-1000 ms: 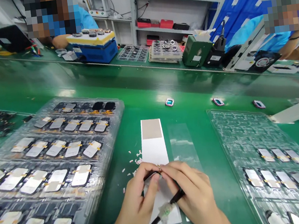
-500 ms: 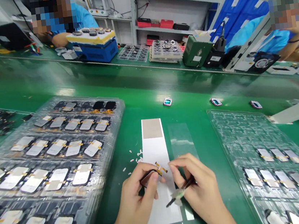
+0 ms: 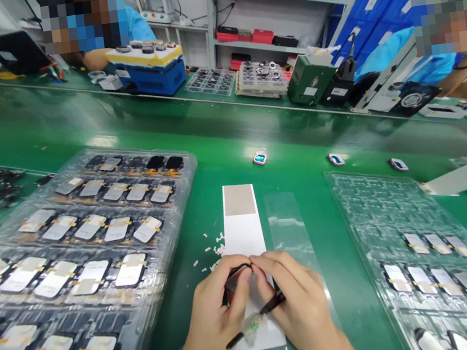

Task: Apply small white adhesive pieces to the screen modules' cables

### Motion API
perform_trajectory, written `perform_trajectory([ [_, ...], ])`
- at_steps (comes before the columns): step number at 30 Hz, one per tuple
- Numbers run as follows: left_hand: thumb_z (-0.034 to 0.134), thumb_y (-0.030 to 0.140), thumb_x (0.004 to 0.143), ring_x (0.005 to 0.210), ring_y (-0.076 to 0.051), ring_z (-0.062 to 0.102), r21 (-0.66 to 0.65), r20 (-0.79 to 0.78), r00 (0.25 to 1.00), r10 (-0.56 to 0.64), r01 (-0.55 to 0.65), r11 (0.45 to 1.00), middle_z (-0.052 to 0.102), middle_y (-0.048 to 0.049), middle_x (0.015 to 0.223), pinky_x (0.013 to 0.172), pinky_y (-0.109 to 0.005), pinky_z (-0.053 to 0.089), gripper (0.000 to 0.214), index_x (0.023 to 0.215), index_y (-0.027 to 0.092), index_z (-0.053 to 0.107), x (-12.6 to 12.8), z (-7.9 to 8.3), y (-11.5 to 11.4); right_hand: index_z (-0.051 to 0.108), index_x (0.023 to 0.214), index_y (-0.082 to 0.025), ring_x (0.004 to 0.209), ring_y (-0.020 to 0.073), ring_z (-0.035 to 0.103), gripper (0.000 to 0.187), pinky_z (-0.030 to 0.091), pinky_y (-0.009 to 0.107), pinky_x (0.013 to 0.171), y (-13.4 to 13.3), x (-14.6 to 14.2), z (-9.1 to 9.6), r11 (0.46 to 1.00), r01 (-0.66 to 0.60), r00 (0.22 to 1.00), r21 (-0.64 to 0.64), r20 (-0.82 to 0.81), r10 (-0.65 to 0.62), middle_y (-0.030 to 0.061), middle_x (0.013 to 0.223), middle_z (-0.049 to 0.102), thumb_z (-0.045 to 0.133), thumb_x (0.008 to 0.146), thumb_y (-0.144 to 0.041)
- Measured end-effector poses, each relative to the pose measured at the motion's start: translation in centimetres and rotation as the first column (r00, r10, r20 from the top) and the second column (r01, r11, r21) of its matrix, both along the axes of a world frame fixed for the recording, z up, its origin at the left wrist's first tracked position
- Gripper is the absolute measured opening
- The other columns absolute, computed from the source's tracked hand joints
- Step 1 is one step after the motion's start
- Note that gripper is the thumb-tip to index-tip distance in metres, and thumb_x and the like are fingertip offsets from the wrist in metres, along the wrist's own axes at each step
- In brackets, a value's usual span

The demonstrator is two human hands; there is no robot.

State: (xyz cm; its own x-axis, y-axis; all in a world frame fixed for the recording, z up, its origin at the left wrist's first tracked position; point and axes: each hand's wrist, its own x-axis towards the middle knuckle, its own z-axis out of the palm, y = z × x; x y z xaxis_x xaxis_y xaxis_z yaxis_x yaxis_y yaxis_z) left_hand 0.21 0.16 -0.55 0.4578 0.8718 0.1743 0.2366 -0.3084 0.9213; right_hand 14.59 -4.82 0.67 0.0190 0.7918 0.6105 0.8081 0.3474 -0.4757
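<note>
The left grip (image 3: pixel 216 313) pinches a small dark flat part (image 3: pixel 234 280) between thumb and fingers, while the right grip (image 3: pixel 299 309) closes on a slim black tool (image 3: pixel 272 302) bound with a wad of clear film (image 3: pixel 253 327), both above a white paper strip (image 3: pixel 245 236). Pale scraps (image 3: pixel 216 245) lie at 11 o'clock, a clear tray of taped panels (image 3: pixel 177 204) at 10 and a second clear tray (image 3: pixel 356 199) at 3 on the green desk (image 3: pixel 309 234). A steady fingertip pinch, with the hands close together, looks the surest way to control so small a part.

Dark part (image 3: pixel 233 280) half hidden by left hand (image 3: pixel 216 313), plastic tray (image 3: pixel 177 204) cut off below
</note>
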Motion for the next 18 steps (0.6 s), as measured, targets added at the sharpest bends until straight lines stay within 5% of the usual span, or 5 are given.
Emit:
perform_trajectory([
  [3, 0.051, 0.019, 0.097, 0.067, -0.009, 0.064, 0.033, -0.024, 0.999, -0.025, 0.026, 0.999, 0.069, 0.0038, 0.083, 0.061, -0.013, 0.048, 0.01, 0.099, 0.024, 0.06, 0.1, 0.2, -0.1, 0.064, 0.102, -0.012, 0.075, 0.0159, 0.065, 0.015, 0.05, 0.026, 0.063, 0.0, 0.0, 0.1, 0.999, 0.026, 0.999, -0.019, -0.031, -0.027, 0.0074, 0.088, 0.066, 0.056, 0.092, -0.005],
  [8, 0.053, 0.019, 0.096, 0.061, -0.009, 0.062, 0.1, 0.01, 0.994, 0.109, -0.109, 0.989, 0.065, 0.0057, 0.075, 0.059, -0.013, 0.047, 0.007, 0.095, 0.024, 0.057, 0.0, 0.2, -0.2, 0.069, 0.097, -0.019, 0.056, 0.009, 0.053, 0.015, 0.043, 0.022, 0.053, 0.0, 1.1, 0.5, 0.982, -0.024, 0.938, -0.186, -0.345, -0.043, 0.0005, 0.078, 0.061, 0.057, 0.092, -0.01],
  [13, 0.048, 0.021, 0.099, 0.059, -0.008, 0.056, 0.017, 0.128, 0.971, 0.201, -0.205, 0.979, 0.059, 0.0055, 0.075, 0.056, -0.013, 0.044, 0.008, 0.098, 0.025, 0.054, 0.0, -0.2, -0.3, 0.074, 0.094, -0.025, 0.067, 0.0131, 0.059, 0.016, 0.038, 0.022, 0.052, -0.1, 2.2, 0.5, 0.926, -0.142, 0.869, -0.349, -0.491, -0.052, 0.0007, 0.075, 0.062, 0.061, 0.089, -0.017],
  [18, 0.047, 0.026, 0.102, 0.064, -0.01, 0.052, -0.1, 0.179, 0.971, 0.161, -0.145, 0.984, 0.051, 0.005, 0.076, 0.062, -0.015, 0.044, 0.007, 0.102, 0.025, 0.054, -0.1, -0.4, -0.4, 0.076, 0.097, -0.026, 0.074, 0.0152, 0.062, 0.021, 0.041, 0.023, 0.057, 0.3, 2.3, 0.2, 0.899, -0.205, 0.815, -0.388, -0.576, -0.062, 0.0011, 0.077, 0.064, 0.061, 0.086, -0.017],
])
